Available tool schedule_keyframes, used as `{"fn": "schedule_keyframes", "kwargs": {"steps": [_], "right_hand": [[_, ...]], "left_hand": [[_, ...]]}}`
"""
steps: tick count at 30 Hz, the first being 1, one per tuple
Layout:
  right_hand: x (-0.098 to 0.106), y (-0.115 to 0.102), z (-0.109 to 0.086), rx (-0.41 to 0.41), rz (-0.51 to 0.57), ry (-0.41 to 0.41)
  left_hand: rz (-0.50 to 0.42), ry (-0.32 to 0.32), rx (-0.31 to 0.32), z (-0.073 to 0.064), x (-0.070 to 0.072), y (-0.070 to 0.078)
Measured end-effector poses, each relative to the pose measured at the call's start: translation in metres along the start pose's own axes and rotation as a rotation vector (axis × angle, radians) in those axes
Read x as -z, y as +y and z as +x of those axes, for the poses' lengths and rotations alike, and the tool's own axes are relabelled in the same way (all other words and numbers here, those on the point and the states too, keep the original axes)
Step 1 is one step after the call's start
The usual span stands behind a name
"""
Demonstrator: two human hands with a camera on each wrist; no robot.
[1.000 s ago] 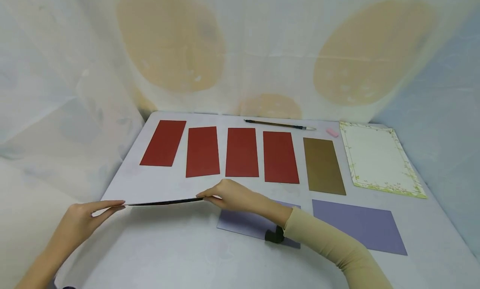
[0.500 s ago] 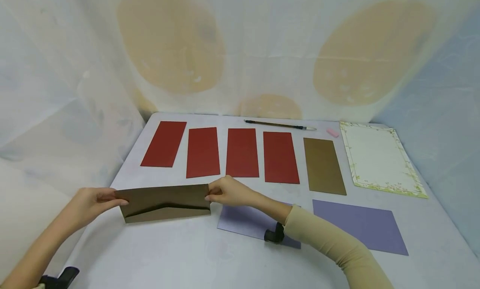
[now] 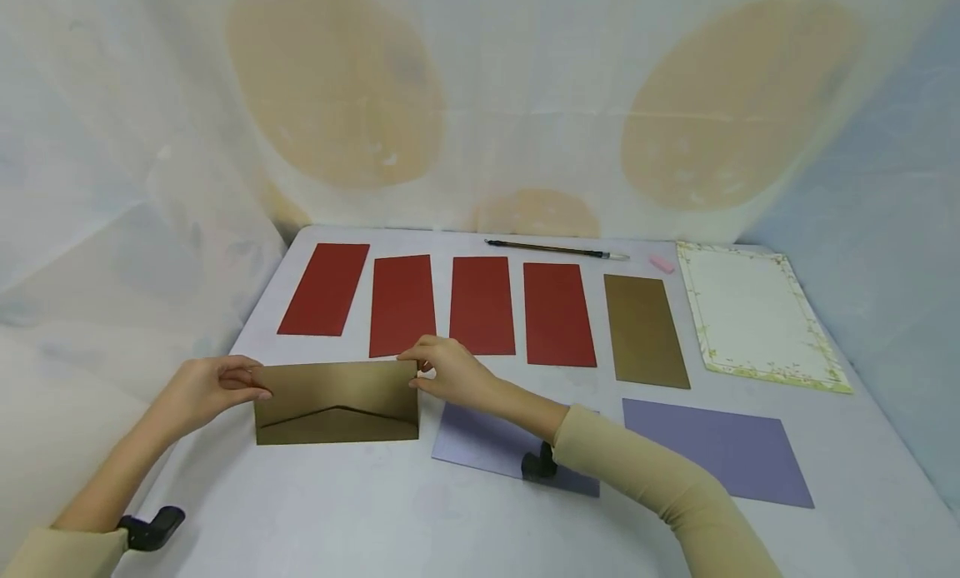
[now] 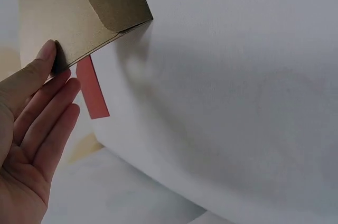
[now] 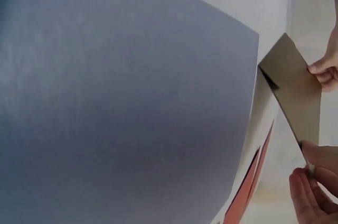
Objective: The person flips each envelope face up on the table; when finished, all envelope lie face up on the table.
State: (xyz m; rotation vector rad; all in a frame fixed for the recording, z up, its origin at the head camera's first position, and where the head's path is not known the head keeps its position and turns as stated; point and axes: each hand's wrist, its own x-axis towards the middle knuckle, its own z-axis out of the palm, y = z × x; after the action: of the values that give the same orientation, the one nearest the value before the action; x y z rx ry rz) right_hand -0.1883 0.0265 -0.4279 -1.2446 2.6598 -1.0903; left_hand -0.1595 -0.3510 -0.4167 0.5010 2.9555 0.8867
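Both hands hold a gold-brown envelope (image 3: 337,386) above the table, its flap side facing the head camera and the flap edge running along the lower part. My left hand (image 3: 206,395) pinches its left end between thumb and fingers. In the left wrist view the thumb lies on the front of the envelope (image 4: 68,18), the fingers behind. At the upper right corner, my right hand (image 3: 453,374) pinches with thumb and forefinger. Below the right forearm lies a lilac envelope (image 3: 480,440), partly covered by the arm and a black wrist strap piece.
Several red envelopes (image 3: 482,305) lie in a row at the back, with another gold-brown envelope (image 3: 647,331) to their right. Behind are a writing brush (image 3: 555,248) and a pink eraser-like block (image 3: 662,264). A floral-bordered sheet (image 3: 761,316) and a second lilac envelope (image 3: 716,449) lie rightward.
The held envelope has tilted from nearly edge-on to showing its flap side. My left hand has risen and shifted right; the right hand has also risen slightly.
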Motion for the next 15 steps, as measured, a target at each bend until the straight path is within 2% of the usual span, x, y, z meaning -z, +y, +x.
{"fn": "schedule_keyframes", "kwargs": {"steps": [3, 7, 11, 15], "right_hand": [[-0.001, 0.004, 0.002, -0.024, -0.03, -0.046], [-0.006, 0.011, 0.004, -0.055, -0.038, -0.129], [-0.011, 0.015, 0.005, -0.095, -0.031, -0.187], [-0.014, 0.018, 0.006, -0.107, -0.059, -0.204]], "left_hand": [[-0.022, 0.003, -0.017, 0.006, -0.006, -0.006], [-0.021, -0.002, -0.01, 0.012, -0.015, -0.014], [-0.014, -0.037, -0.004, 0.016, -0.02, -0.02], [-0.003, -0.082, 0.02, 0.019, -0.023, -0.025]]}}
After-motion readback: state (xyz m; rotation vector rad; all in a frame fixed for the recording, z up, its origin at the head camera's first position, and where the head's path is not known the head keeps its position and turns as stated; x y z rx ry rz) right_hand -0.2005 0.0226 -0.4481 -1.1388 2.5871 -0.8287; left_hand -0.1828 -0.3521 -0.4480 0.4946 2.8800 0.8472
